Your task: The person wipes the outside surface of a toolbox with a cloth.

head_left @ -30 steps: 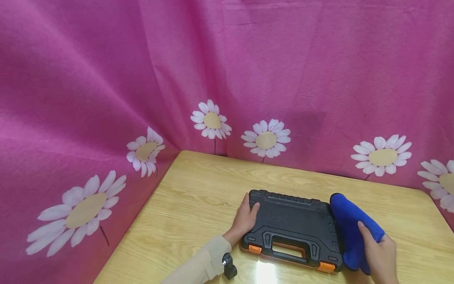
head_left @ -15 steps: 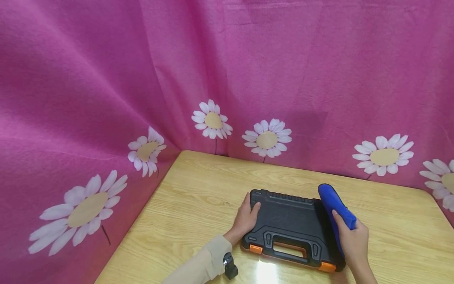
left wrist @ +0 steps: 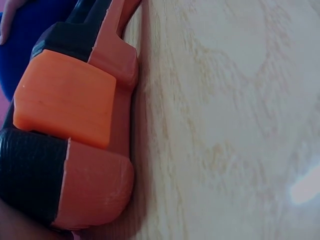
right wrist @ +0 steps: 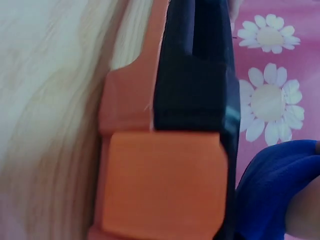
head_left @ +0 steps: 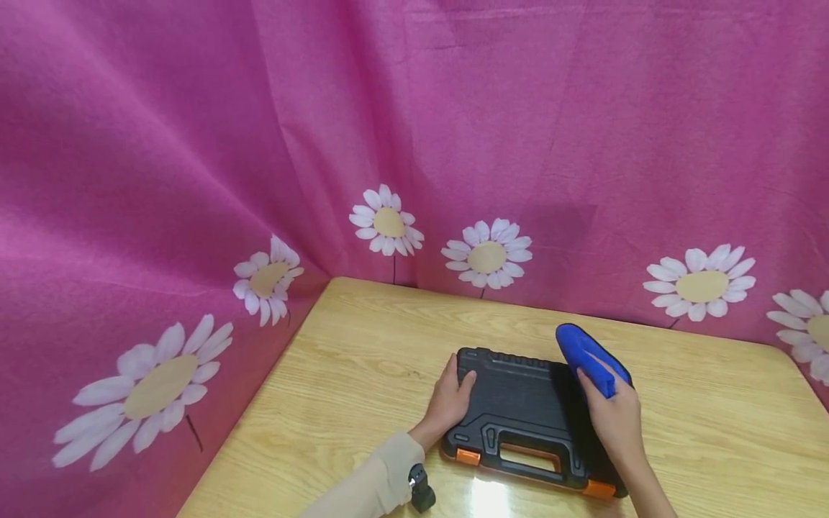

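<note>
A black plastic tool case [head_left: 518, 403] with orange latches lies flat on the table, its handle toward the person. My left hand [head_left: 448, 397] grips the case's left side, thumb on top of the lid. My right hand [head_left: 612, 414] holds a folded blue cloth [head_left: 586, 360] with dark edging over the right part of the lid, thumb on the near side. Seen from the left wrist, one orange latch [left wrist: 65, 97] and the reddish-orange lower shell stand close. In the right wrist view, the other latch [right wrist: 165, 185] is near, with the blue cloth [right wrist: 272, 185] beyond it.
The wooden table [head_left: 363, 345] carries the case near its front. A pink curtain [head_left: 518, 144] printed with daisies hangs behind and along the left side. Light glares off the tabletop in front of the handle.
My right hand has carried the blue cloth leftward from beside the case's right edge to over its lid. The left hand and the case have stayed in place.
</note>
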Demonstrator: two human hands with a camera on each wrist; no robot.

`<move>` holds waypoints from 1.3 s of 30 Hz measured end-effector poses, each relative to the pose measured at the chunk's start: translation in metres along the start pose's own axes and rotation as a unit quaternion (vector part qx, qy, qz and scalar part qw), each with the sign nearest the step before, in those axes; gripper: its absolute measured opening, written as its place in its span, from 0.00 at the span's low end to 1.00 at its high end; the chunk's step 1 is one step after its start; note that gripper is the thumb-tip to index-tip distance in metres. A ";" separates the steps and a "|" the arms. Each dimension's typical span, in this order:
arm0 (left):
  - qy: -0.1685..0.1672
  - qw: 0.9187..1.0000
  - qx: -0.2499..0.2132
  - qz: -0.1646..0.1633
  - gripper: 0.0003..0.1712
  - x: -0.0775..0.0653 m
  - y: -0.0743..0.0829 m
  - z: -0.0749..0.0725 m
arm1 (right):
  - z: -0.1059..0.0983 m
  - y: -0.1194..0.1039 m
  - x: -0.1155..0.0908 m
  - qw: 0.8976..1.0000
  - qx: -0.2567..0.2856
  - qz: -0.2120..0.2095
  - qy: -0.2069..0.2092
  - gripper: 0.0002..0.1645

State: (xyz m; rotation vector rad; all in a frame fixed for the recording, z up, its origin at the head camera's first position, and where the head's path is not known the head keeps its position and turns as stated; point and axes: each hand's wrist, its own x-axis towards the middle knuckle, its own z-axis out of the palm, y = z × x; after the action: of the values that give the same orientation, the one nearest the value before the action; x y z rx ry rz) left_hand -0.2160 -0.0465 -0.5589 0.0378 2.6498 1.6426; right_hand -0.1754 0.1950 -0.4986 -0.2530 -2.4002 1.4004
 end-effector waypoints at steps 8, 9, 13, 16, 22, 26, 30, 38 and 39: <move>0.003 1.000 -0.004 0.000 0.36 -0.001 -0.003 0.001 | 0.021 -0.012 0.002 0.995 -0.010 -0.064 -0.071 0.26; 0.004 1.000 -0.005 0.002 0.36 -0.001 -0.004 0.001 | 0.024 -0.013 0.003 0.994 -0.009 -0.067 -0.081 0.27; 0.007 1.000 -0.009 0.010 0.36 0.000 -0.007 0.001 | 0.036 -0.018 0.004 0.991 0.002 -0.060 -0.118 0.29; 0.013 1.000 -0.008 0.017 0.36 0.000 -0.008 0.001 | 0.047 -0.021 0.005 0.989 0.005 -0.048 -0.138 0.29; 0.016 0.999 -0.011 0.031 0.34 0.001 -0.009 0.002 | 0.064 -0.029 0.007 0.985 0.000 -0.071 -0.161 0.26; 0.018 0.999 -0.015 0.022 0.32 0.000 -0.008 0.001 | 0.074 -0.032 0.008 0.979 -0.013 -0.088 -0.184 0.25; 0.025 0.999 -0.010 0.025 0.31 0.000 -0.006 0.001 | 0.083 -0.035 0.008 0.972 -0.041 -0.102 -0.210 0.26; 0.021 0.999 -0.002 0.037 0.29 -0.001 -0.006 0.000 | 0.102 -0.040 0.004 0.950 -0.107 -0.138 -0.261 0.29; 0.023 0.999 0.000 0.041 0.29 -0.001 -0.007 0.000 | 0.104 -0.041 0.003 0.947 -0.113 -0.140 -0.265 0.29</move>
State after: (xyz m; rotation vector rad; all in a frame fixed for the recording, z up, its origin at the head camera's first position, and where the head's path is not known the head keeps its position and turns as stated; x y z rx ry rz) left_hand -0.2148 -0.0496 -0.5647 0.1099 2.7179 1.6858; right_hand -0.2175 0.0919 -0.5097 0.4575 -2.8801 1.1677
